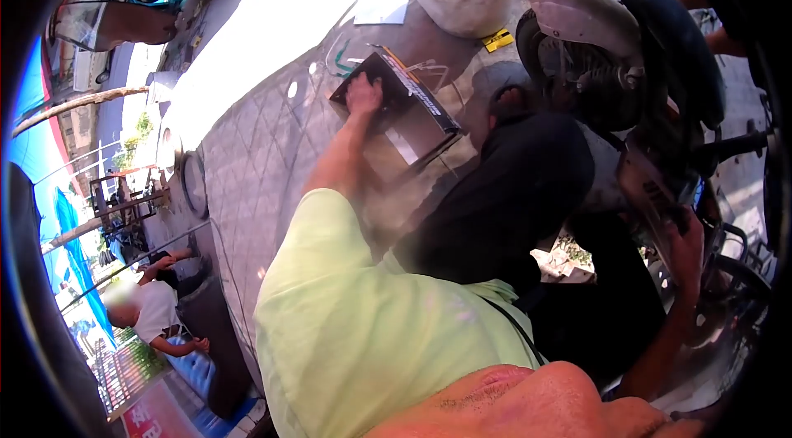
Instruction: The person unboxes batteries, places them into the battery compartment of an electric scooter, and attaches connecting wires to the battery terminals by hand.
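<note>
My left hand (364, 95) reaches into a shallow dark box (404, 120) on the ground. Its fingers are apart, and their tips are partly lost in the dark interior. A pale strip (403, 145) lies inside the box near its lower end, and lettering runs along the box's side. At the right, my right hand (686, 244) is beside a scooter's body panel (646, 182), its fingers bent around something dark that I cannot make out.
A whitish bucket (462, 5) holding tools stands at the top, with a yellow packet (497, 40) beside it. The scooter's wheel and black seat (660, 25) are at the upper right. A seated person (157, 310) is at the lower left. Thin tubing lies behind the box.
</note>
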The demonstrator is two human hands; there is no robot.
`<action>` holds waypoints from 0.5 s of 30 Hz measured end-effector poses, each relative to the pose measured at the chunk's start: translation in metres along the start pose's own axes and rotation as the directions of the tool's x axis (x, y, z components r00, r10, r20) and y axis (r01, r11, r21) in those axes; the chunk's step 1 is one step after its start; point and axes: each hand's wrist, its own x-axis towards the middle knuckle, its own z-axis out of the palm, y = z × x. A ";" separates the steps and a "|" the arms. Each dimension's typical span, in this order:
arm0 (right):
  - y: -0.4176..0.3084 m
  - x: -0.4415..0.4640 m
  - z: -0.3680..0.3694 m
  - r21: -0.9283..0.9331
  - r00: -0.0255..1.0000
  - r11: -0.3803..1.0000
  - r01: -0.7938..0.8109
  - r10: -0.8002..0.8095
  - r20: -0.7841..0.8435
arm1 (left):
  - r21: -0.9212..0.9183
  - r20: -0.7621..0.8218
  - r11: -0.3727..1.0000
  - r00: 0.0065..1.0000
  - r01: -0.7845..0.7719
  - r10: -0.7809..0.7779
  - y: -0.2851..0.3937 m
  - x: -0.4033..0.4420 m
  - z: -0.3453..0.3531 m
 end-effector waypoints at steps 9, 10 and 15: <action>-0.004 0.015 0.001 -0.056 0.999 0.997 -0.046 0.046 -0.001 | 0.144 0.201 0.988 0.976 0.051 -0.080 0.009 0.024 0.001; -0.001 0.016 0.000 -0.045 0.998 0.997 -0.055 0.056 0.014 | 0.169 0.220 0.985 0.972 0.041 -0.078 0.013 0.023 -0.004; 0.024 0.022 0.002 -0.015 0.997 0.997 -0.074 0.075 0.019 | -0.038 0.342 0.999 0.939 -0.015 0.027 -0.028 0.097 0.008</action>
